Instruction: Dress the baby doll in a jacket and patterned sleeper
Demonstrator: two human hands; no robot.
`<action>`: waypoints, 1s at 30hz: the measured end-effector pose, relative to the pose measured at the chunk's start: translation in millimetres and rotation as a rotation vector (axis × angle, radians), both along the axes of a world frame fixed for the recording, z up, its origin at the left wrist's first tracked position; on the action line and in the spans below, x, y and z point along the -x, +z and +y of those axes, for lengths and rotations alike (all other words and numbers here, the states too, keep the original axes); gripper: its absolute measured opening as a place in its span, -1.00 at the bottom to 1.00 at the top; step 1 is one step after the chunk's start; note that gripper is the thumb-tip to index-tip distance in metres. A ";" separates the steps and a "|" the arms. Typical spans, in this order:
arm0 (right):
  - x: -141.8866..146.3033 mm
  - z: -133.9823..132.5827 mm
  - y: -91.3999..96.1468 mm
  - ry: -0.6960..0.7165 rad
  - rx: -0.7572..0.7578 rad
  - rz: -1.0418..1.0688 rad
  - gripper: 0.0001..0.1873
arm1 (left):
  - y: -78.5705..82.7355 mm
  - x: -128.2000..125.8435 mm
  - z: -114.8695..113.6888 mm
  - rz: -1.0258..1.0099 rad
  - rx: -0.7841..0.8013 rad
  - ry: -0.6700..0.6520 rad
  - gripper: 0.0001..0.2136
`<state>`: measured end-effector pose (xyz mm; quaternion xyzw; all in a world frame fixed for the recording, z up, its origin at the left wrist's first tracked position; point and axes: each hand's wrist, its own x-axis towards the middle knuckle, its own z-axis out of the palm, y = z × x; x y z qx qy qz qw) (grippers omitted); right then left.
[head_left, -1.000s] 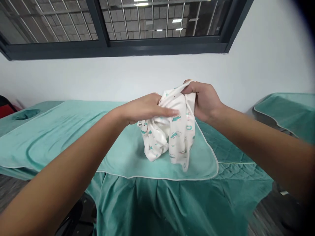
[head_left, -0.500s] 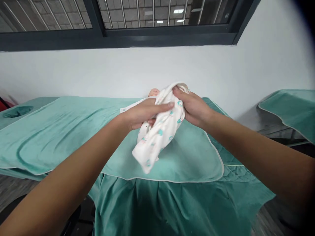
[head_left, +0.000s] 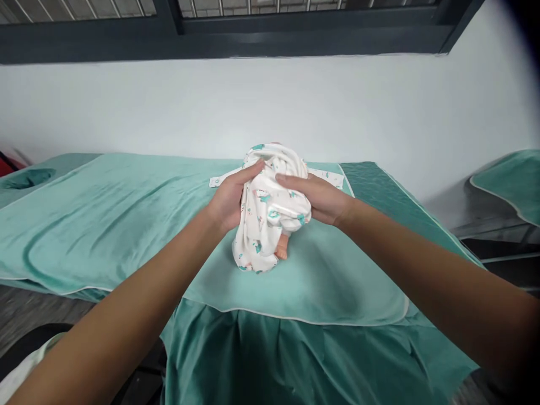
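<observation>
A bunched white baby garment with teal and pink prints is held between both hands, low over the teal bed cover. My left hand grips its left side with curled fingers. My right hand clasps its right side, fingers laid over the cloth. A small peach doll foot sticks out under the garment. Most of the doll is hidden by the cloth. A white printed cloth lies flat on the bed behind the hands.
The teal massage bed runs left to a face hole. A white wall and a dark window frame rise behind it. A second teal-covered bed stands at the right. Dark floor shows in front of the bed.
Both hands carried the garment from mid-air forward and down onto the bed. The hanging cloth is now bunched over a doll, whose foot shows beneath it.
</observation>
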<state>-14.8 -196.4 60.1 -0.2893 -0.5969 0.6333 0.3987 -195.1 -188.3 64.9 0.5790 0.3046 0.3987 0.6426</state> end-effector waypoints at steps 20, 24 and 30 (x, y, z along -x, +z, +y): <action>5.2 -21.1 -63.1 -0.036 0.227 0.042 -0.55 | -41.7 4.7 -12.0 0.128 0.271 0.030 -0.60; 1.8 -41.3 -89.5 -0.177 0.397 0.025 -0.64 | -52.3 0.9 -18.5 0.533 0.105 0.086 -0.62; -2.3 -62.3 -116.2 -0.159 0.579 0.064 -0.72 | -53.1 -11.2 -22.3 0.947 -0.100 -0.058 -0.65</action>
